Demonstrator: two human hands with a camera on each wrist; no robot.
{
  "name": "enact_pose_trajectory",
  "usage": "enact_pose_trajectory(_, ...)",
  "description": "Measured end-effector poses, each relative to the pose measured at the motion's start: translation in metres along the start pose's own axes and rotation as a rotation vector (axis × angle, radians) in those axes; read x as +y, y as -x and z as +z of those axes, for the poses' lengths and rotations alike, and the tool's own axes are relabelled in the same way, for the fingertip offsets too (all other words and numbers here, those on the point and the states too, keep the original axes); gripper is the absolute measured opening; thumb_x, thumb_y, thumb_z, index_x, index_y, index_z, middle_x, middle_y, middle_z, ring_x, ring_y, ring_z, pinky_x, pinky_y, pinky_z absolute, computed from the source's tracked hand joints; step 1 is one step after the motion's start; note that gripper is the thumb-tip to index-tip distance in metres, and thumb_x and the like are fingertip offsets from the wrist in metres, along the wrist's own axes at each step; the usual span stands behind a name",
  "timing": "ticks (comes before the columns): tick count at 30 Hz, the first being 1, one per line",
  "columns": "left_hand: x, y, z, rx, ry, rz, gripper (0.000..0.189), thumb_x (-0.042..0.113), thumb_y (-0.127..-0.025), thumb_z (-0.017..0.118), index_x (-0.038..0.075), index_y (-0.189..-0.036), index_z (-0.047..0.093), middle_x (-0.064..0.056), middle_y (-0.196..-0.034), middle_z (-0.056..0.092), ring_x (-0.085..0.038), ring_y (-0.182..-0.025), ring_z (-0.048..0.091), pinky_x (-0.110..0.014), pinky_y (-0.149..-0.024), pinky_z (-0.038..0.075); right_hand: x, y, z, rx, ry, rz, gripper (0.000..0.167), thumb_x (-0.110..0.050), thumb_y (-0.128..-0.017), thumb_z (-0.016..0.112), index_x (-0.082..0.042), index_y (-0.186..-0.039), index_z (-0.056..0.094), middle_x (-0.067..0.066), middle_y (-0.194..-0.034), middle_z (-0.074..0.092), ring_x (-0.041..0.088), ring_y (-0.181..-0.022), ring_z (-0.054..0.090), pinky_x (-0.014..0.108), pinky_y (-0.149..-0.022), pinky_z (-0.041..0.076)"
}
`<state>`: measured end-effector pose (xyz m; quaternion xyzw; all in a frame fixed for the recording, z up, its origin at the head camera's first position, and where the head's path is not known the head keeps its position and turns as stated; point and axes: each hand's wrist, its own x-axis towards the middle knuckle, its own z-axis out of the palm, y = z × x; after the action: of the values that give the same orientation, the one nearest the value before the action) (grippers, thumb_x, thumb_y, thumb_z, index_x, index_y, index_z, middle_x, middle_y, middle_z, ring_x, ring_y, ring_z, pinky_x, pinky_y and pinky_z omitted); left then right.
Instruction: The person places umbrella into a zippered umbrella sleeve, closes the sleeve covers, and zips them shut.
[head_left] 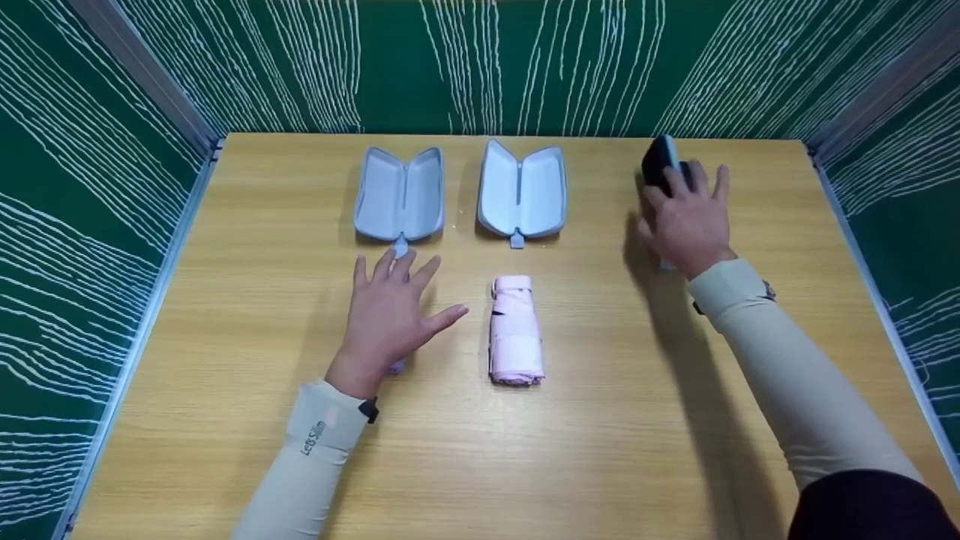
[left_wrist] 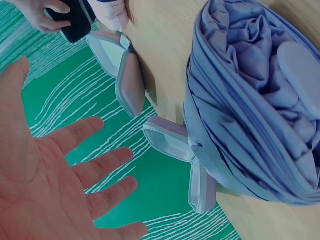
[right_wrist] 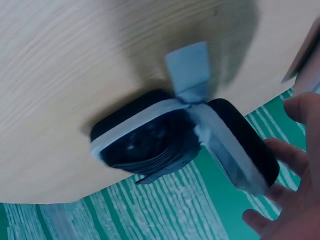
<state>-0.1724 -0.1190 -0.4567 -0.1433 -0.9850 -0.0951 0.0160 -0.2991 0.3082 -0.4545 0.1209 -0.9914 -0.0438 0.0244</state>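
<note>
My left hand [head_left: 386, 315], fingers spread, hovers over a folded blue-purple umbrella [left_wrist: 235, 115]; it holds nothing. In the head view this hand hides most of that umbrella, while the left wrist view shows its gathered cloth and rounded handle end. At the back right, my right hand [head_left: 690, 225] rests its fingers on the outside of a black zip case [right_wrist: 250, 145] with a pale lining, which stands spread apart. Dark folded cloth [right_wrist: 160, 155] sits in one half of it, and a grey tab [right_wrist: 189, 67] sticks out at its hinge. The right thumb is away from the case.
Two light blue hard cases, the left one [head_left: 379, 195] and the right one [head_left: 544, 191], stand unfolded near the back edge. A rolled pink umbrella [head_left: 516, 334] lies mid-table. Green walls with white lines [head_left: 480, 67] enclose the wooden table [head_left: 600, 450] at back and sides.
</note>
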Motion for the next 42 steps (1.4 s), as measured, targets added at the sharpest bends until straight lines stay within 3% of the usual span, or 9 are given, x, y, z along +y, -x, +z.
enact_pose_trajectory(8, -0.001, 0.001, 0.002, -0.002, 0.011, -0.005, 0.093, 0.086, -0.088, 0.042, 0.020, -0.153, 0.052, -0.017, -0.156, 0.047, -0.040, -0.149, 0.032, -0.071, -0.117, 0.011, 0.023, 0.007, 0.005, -0.096, -0.039, 0.151, 0.063, -0.044, -0.104, 0.052, -0.003, -0.152, 0.042, 0.037, -0.157, 0.023, 0.060, -0.147, 0.008, 0.074, -0.113, -0.009)
enact_pose_trajectory(16, -0.002, 0.002, 0.003, -0.002, 0.013, -0.007, 0.093, 0.086, -0.088, 0.042, 0.021, -0.154, 0.052, -0.016, -0.156, 0.047, -0.040, -0.149, 0.033, -0.070, -0.117, 0.011, 0.037, 0.012, 0.011, -0.141, -0.149, 0.229, 0.073, -0.048, -0.105, 0.048, 0.001, -0.156, 0.032, 0.037, -0.158, 0.022, 0.061, -0.146, 0.010, 0.073, -0.115, -0.005)
enact_pose_trajectory(22, -0.003, 0.003, 0.003, -0.011, 0.012, -0.011, 0.093, 0.086, -0.088, 0.041, 0.021, -0.154, 0.050, -0.016, -0.156, 0.046, -0.040, -0.149, 0.032, -0.070, -0.117, 0.011, 0.042, 0.013, 0.018, -0.164, -0.265, 0.252, 0.076, -0.050, -0.105, 0.046, -0.003, -0.161, 0.023, 0.039, -0.158, 0.021, 0.064, -0.138, 0.023, 0.074, -0.114, 0.012)
enact_pose_trajectory(29, -0.002, 0.002, 0.002, -0.018, 0.003, -0.013, 0.094, 0.087, -0.088, 0.039, 0.021, -0.154, 0.050, -0.016, -0.157, 0.046, -0.040, -0.150, 0.031, -0.070, -0.117, 0.012, 0.039, 0.018, 0.021, -0.207, -0.423, 0.311, 0.081, -0.061, -0.103, 0.044, -0.015, -0.165, 0.020, 0.039, -0.159, 0.011, 0.066, -0.129, 0.027, 0.079, -0.100, 0.032)
enact_pose_trajectory(38, 0.003, 0.002, 0.002, -0.021, 0.004, -0.002, 0.094, 0.087, -0.088, 0.039, 0.021, -0.154, 0.050, -0.016, -0.157, 0.046, -0.039, -0.150, 0.030, -0.070, -0.117, 0.012, 0.011, 0.046, 0.025, -0.103, -0.364, 0.216, 0.088, -0.067, -0.099, 0.049, -0.005, -0.159, 0.033, 0.043, -0.152, 0.022, 0.062, -0.126, 0.031, 0.070, -0.103, 0.023)
enact_pose_trajectory(42, 0.005, 0.002, 0.002, -0.030, 0.008, -0.002, 0.095, 0.088, -0.088, 0.039, 0.021, -0.154, 0.050, -0.016, -0.157, 0.046, -0.040, -0.150, 0.030, -0.069, -0.118, 0.011, -0.002, 0.059, 0.027, -0.057, -0.308, 0.175, 0.088, -0.068, -0.098, 0.051, -0.002, -0.155, 0.039, 0.039, -0.145, 0.033, 0.059, -0.121, 0.036, 0.065, -0.096, 0.027)
